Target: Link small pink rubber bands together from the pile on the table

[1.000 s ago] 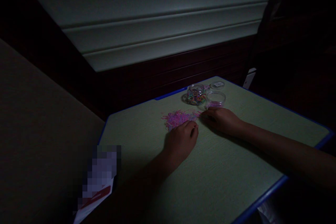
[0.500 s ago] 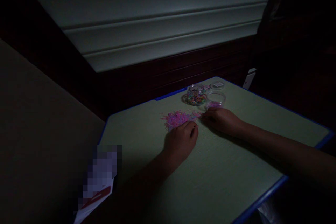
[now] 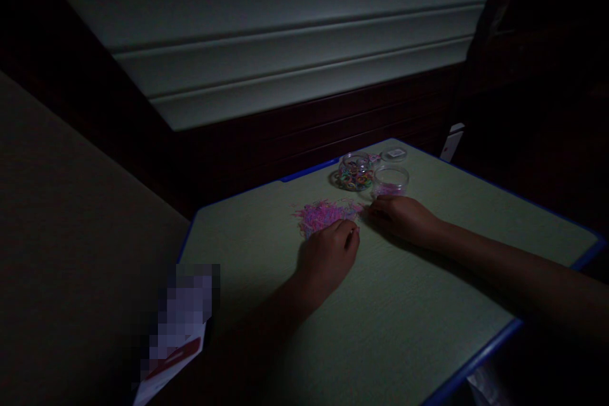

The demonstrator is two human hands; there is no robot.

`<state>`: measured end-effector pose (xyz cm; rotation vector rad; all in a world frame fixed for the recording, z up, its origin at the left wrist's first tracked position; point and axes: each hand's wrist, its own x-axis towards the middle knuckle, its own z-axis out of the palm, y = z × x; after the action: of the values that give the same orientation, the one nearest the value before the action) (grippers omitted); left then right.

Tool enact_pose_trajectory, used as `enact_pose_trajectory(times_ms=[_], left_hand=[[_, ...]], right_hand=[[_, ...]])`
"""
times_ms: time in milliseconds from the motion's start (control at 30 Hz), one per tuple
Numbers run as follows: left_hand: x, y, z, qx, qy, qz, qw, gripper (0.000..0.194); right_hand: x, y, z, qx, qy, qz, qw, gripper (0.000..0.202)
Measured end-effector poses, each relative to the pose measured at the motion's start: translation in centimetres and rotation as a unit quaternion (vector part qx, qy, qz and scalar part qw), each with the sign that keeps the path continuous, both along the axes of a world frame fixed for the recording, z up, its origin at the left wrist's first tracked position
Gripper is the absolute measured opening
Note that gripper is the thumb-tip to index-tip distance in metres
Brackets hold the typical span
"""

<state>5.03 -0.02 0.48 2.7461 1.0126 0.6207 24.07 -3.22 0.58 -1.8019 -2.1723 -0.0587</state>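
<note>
A loose pile of tiny pink and purple rubber bands lies on the pale green table. My left hand rests at the near edge of this pile, its fingers curled; whatever they pinch is too small to make out. Just right of the pile, my right hand is closed with its fingertips down by the stray bands, and its grip is hidden. Behind the right hand stands a round clear jar with some pink bands inside. A second clear container sits among thicker multicoloured hair ties.
Near the far corner lies a clear lid with a white label. A blue edging runs round the table. White slatted panels rise behind it. At lower left is a white and red packet, partly blurred out.
My right fingertips have shifted very slightly right, away from the pile. My left hand stays in place, and the containers have not moved.
</note>
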Motion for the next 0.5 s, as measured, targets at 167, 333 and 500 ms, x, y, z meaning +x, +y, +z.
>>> enact_pose_trajectory(times_ms=[167,333,500], left_hand=[[0.0,0.0,0.0,0.001,-0.004,-0.009,1.000,0.016],[0.1,0.1,-0.1,0.002,-0.002,-0.003,1.000,0.016],[0.1,0.0,-0.1,-0.001,-0.002,0.005,1.000,0.016]], right_hand=[[0.0,-0.1,0.1,-0.001,0.025,0.001,1.000,0.023],[0.0,-0.3,0.6,0.013,0.063,0.005,0.998,0.017],[0.0,-0.7,1.5,0.062,0.105,0.025,0.992,0.013]])
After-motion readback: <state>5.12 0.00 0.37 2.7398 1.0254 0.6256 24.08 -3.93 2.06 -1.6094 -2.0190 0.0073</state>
